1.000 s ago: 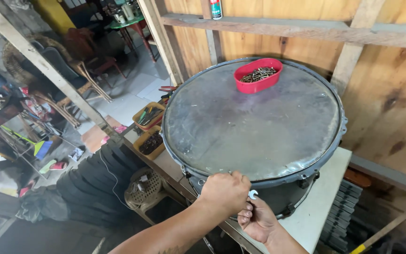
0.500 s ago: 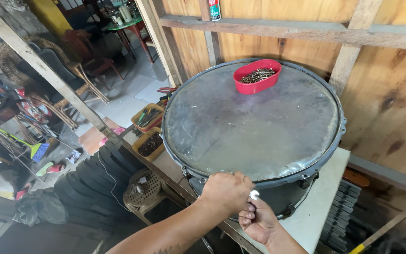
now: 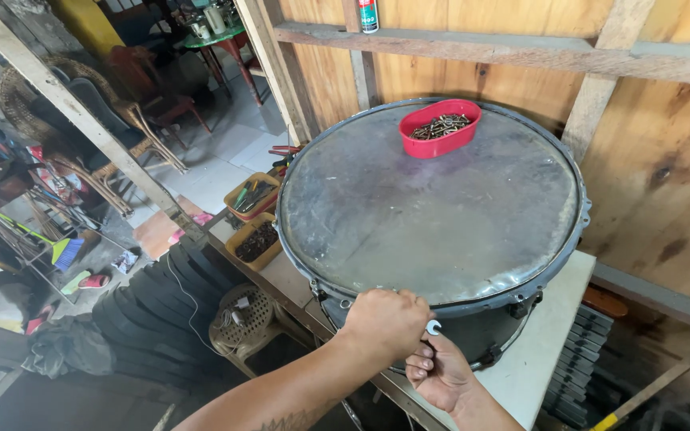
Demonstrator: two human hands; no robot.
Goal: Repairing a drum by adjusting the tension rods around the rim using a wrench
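A large drum [image 3: 441, 215] with a worn grey head and a metal hoop stands on a white table [image 3: 537, 359]. My left hand [image 3: 385, 323] is closed in a fist at the near edge of the hoop; what it grips is hidden. Just below it, my right hand [image 3: 439, 373] is curled against the drum's dark shell. Its fingertips hold a small silver metal piece [image 3: 433, 327] right beside the left fist. A red oval bowl [image 3: 439, 128] full of small metal screws rests on the far part of the drum head.
Plywood wall and wooden beams stand behind and right of the drum. Two yellow trays of tools [image 3: 253, 219] sit on the bench at left, above a wicker basket [image 3: 241, 319] and stacked black parts [image 3: 153, 311]. Wicker chairs [image 3: 113, 120] stand further left.
Both hands stay at the drum's near rim, with only slight shifts of the fingers. The view has barely moved.
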